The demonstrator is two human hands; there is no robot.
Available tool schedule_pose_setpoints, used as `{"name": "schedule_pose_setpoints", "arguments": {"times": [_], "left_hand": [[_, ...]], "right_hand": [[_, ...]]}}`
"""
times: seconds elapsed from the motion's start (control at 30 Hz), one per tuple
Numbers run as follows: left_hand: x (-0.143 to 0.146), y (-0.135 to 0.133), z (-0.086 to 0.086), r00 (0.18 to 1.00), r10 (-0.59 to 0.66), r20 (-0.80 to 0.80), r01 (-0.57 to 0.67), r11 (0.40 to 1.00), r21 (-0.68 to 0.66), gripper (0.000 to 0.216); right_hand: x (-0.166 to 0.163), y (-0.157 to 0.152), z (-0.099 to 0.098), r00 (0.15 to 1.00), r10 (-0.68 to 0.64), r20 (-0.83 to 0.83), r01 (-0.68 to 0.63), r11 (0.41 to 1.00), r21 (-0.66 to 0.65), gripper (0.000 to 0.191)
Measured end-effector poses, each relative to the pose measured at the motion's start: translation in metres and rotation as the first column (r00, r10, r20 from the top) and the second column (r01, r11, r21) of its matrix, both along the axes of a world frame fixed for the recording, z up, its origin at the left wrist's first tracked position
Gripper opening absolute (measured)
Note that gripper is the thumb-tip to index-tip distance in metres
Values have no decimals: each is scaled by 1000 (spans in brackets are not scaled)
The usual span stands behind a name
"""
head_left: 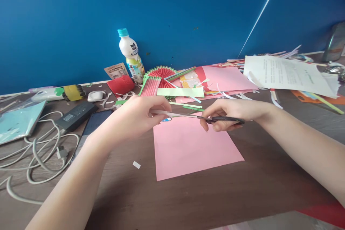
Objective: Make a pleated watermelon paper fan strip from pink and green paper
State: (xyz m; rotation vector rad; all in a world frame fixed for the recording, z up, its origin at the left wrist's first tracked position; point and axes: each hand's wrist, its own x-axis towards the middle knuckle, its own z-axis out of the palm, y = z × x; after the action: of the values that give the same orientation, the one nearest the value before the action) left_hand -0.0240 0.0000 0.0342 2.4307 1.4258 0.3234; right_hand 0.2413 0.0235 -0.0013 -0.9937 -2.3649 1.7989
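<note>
My left hand is closed, pinching a narrow strip of white tape above the desk. Below its fingertips shows the curved, blue-printed edge of what looks like the tape roll, mostly hidden. In my right hand is a pair of scissors with black handles. Their blades point left and meet the strip; I cannot tell whether they are parted. Beneath both hands a pink sheet of paper lies flat, its far edge partly covered by them.
Behind the hands lie a red and green pleated paper fan, paper scraps and a pale green strip. A bottle stands by the blue wall. White cables, a black box and a phone are left; printed sheets right.
</note>
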Motion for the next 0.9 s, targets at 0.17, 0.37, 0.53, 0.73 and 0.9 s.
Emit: {"name": "schedule_pose_setpoints", "arguments": {"times": [0.17,0.37,0.53,0.73,0.9], "left_hand": [[6,-2,-2,998,-54,30,54,999,7,26],[16,-5,-8,998,-53,41,49,996,79,20],[18,-5,-8,995,-28,93,21,997,74,14],[18,-6,-7,987,-20,161,0,993,119,15],[20,-7,-6,988,-6,156,-13,993,115,16]], "right_hand": [[-2,-1,2,999,-17,36,18,1000,-3,27],[-4,-4,6,998,-13,60,9,998,65,28],[-3,-5,6,996,-37,79,21,981,194,24],[0,-4,5,998,-29,59,13,967,256,26],[-1,-5,5,999,-11,32,5,983,183,31]]}}
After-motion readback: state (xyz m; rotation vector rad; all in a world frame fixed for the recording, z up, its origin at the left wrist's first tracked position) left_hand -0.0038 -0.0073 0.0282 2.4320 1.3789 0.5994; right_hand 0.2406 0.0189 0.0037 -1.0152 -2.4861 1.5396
